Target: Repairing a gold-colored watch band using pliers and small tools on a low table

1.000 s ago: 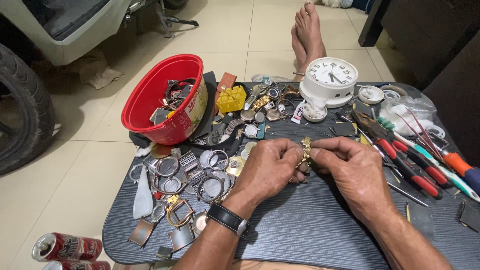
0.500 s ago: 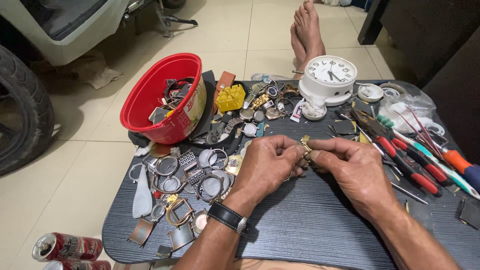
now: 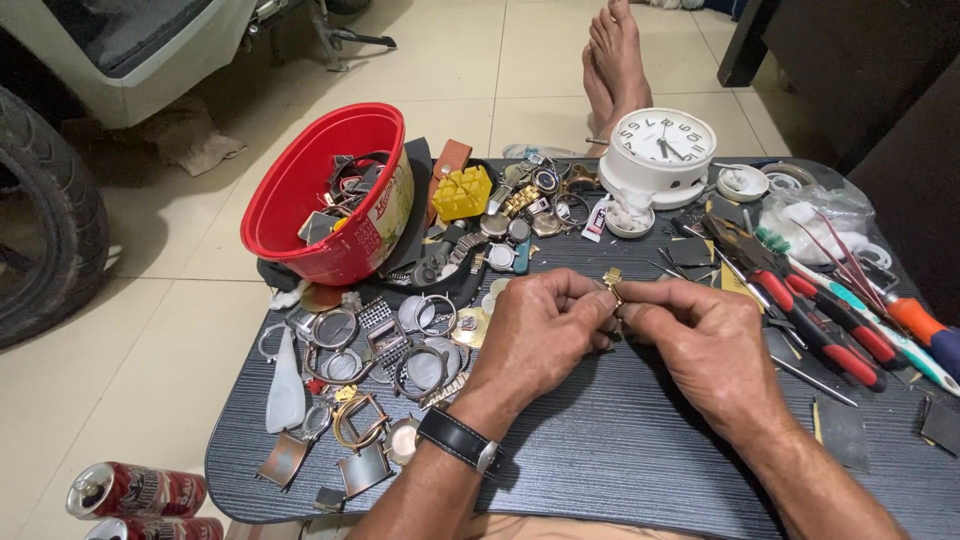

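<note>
While both hands have crept slightly toward the worktop's far edge vs a sec ago, work looks mid-step. L to R: red tub at far-left corner, watch cases near left edge; left hand & right hand at centre, fingers pinching gold watch-band piece between them; white clock at far edge, red pliers by right edge.

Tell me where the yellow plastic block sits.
Head view, far left part of the tray: the yellow plastic block lies just right of the tipped red bowl, beside loose watch cases.
</note>
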